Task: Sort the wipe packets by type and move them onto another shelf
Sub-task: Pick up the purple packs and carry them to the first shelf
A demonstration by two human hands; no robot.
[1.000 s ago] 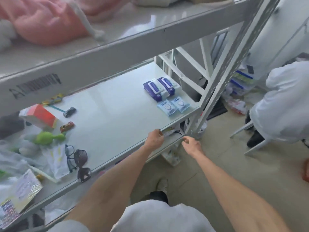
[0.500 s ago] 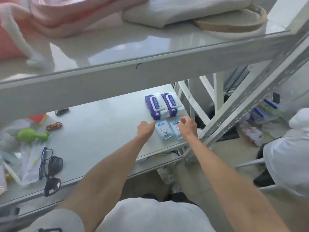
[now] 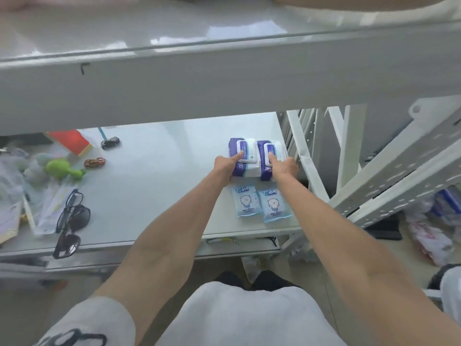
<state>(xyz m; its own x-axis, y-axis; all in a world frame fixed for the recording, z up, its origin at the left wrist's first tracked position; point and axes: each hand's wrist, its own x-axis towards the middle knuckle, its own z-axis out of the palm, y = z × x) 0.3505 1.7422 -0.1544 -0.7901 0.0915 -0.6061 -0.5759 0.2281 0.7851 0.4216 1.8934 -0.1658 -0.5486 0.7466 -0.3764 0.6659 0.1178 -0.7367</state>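
Note:
Two purple-and-white wipe packs lie side by side at the right end of the middle shelf point(image 3: 159, 176). My left hand point(image 3: 225, 166) grips the left purple pack point(image 3: 245, 152), its thumb on top. The right purple pack point(image 3: 275, 148) is gripped by my right hand point(image 3: 284, 167) in the same way. Nearer the shelf's front edge lie two small light-blue wipe packets, the left one point(image 3: 245, 201) and the right one point(image 3: 274, 204), flat and untouched between my forearms.
The upper shelf point(image 3: 224, 78) overhangs the work area. On the middle shelf's left are sunglasses point(image 3: 71, 222), a green toy point(image 3: 63, 168), two toy cars, a red box and plastic bags. White rack posts and braces point(image 3: 349, 171) stand to the right.
Both hands rose from the shelf's front edge, passed over the light-blue packets, and now hold the two purple packs. The camera moved closer and looks lower under the upper shelf.

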